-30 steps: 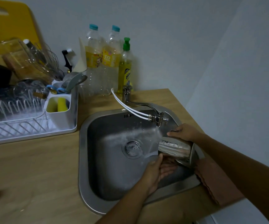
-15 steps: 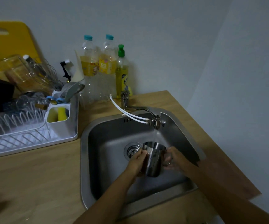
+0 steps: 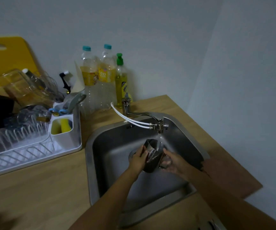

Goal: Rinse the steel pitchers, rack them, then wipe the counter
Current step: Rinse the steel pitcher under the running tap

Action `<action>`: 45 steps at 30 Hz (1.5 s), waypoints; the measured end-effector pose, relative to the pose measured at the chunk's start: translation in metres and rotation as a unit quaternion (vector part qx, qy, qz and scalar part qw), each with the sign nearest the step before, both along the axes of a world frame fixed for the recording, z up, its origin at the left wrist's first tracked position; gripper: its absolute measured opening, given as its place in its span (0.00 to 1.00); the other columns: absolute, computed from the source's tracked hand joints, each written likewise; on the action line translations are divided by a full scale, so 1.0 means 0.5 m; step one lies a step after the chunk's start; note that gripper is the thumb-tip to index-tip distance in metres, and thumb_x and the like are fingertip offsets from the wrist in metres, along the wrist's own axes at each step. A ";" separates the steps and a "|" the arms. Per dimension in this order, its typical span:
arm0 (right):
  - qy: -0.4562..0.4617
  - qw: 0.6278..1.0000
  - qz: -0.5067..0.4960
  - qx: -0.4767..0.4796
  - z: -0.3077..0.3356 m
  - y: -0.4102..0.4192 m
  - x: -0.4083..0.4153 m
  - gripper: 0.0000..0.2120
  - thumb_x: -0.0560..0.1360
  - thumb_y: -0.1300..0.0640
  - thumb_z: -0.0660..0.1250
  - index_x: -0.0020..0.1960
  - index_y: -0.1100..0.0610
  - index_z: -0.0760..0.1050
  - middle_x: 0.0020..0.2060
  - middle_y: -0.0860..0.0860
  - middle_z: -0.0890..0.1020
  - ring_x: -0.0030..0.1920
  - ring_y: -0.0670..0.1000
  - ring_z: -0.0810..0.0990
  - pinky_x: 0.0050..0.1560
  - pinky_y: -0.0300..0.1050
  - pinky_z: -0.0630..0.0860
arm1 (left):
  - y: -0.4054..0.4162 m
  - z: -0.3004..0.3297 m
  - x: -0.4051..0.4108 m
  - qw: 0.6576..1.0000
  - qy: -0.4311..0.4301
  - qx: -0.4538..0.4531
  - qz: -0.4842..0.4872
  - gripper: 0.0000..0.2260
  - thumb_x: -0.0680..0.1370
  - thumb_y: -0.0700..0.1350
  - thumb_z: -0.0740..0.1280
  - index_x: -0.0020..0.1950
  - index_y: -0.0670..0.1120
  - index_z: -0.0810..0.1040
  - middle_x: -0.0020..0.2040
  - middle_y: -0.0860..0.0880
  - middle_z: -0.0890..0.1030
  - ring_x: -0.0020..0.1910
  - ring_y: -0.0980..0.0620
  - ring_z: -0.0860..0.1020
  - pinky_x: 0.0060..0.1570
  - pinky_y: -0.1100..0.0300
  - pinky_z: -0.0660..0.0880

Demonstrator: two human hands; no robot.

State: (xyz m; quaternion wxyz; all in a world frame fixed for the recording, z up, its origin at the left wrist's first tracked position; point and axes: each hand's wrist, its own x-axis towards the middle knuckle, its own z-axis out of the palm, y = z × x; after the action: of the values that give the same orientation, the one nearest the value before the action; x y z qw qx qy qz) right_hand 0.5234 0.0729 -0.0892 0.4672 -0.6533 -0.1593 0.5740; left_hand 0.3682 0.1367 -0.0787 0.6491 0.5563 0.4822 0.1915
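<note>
Steel pitcher [image 3: 152, 155]: rigid, light, wet and likely slippery. Your left hand [image 3: 138, 161] clasps its wall; your right hand [image 3: 172, 162] grips the handle side. Lift by the handle.

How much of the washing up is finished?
Nothing looks finished yet. Both hands, left hand and right hand, hold a shiny steel pitcher upright under the running chrome tap in the steel sink, so rinsing is under way. I can't pick out any steel pitcher in the crowded white dish rack. Racking this one and wiping the wooden counter remain.
</note>
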 end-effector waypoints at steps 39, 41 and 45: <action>0.075 0.995 -0.056 0.026 -0.010 -0.013 -0.041 0.06 0.80 0.59 0.58 0.51 0.58 0.72 0.47 0.58 0.79 0.49 0.57 0.79 0.48 0.52 0.77 | 0.017 -0.027 -0.038 0.992 0.018 0.119 0.034 0.12 0.79 0.44 0.63 0.62 0.49 0.74 0.57 0.50 0.77 0.51 0.54 0.75 0.45 0.66 0.72; 0.077 0.994 -0.072 0.034 -0.013 -0.007 -0.037 0.06 0.79 0.60 0.57 0.46 0.59 0.72 0.42 0.57 0.78 0.45 0.55 0.78 0.45 0.48 0.76 | 0.021 -0.024 -0.034 0.992 0.015 0.119 0.035 0.14 0.79 0.42 0.62 0.65 0.49 0.72 0.61 0.50 0.76 0.58 0.52 0.74 0.56 0.60 0.73; 0.050 0.991 -0.108 0.057 -0.013 0.003 -0.027 0.10 0.78 0.64 0.58 0.39 0.59 0.71 0.36 0.55 0.75 0.38 0.50 0.74 0.40 0.43 0.71 | 0.020 -0.017 -0.022 0.994 -0.013 0.104 0.038 0.19 0.80 0.36 0.58 0.71 0.46 0.66 0.64 0.47 0.74 0.64 0.50 0.72 0.59 0.65 0.72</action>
State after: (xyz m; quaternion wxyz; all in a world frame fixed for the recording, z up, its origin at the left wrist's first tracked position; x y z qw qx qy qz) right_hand 0.5101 0.0746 -0.0955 0.5703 -0.6091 -0.0971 0.5425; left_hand 0.3574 0.1465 -0.0871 0.5862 0.5997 0.4720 0.2718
